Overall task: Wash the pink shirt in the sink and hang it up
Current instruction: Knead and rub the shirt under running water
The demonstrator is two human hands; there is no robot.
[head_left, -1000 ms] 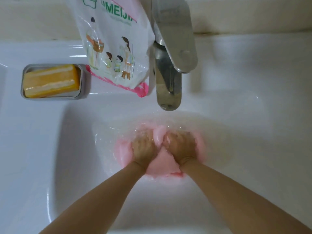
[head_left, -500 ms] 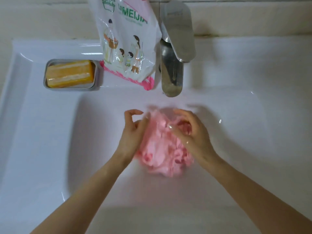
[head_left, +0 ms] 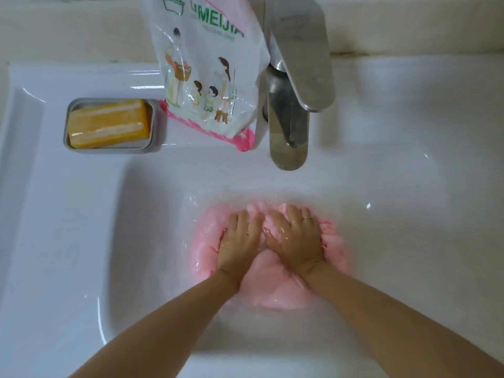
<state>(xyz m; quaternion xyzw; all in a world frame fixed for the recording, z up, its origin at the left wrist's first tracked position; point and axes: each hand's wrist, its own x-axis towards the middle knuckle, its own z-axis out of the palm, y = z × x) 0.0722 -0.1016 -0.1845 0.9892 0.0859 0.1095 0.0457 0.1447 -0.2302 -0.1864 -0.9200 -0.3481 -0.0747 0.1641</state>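
The pink shirt [head_left: 272,285] lies bunched in shallow water at the bottom of the white sink [head_left: 147,241]. My left hand [head_left: 240,241] presses down on its left half with fingers spread and fairly straight. My right hand [head_left: 297,238], with a ring on one finger, presses on the right half, fingers spread over the wet cloth. The two hands lie side by side, almost touching. Part of the shirt is hidden under them.
A steel tap [head_left: 291,110] reaches over the basin's back edge, with no water running from it. A white detergent bag [head_left: 207,66] leans beside it. A yellow soap bar [head_left: 109,122] sits in a metal dish [head_left: 155,132] at the back left.
Half a second ago both hands held the bunched shirt lifted above the basin floor. Now they have pushed it down flat into the water.
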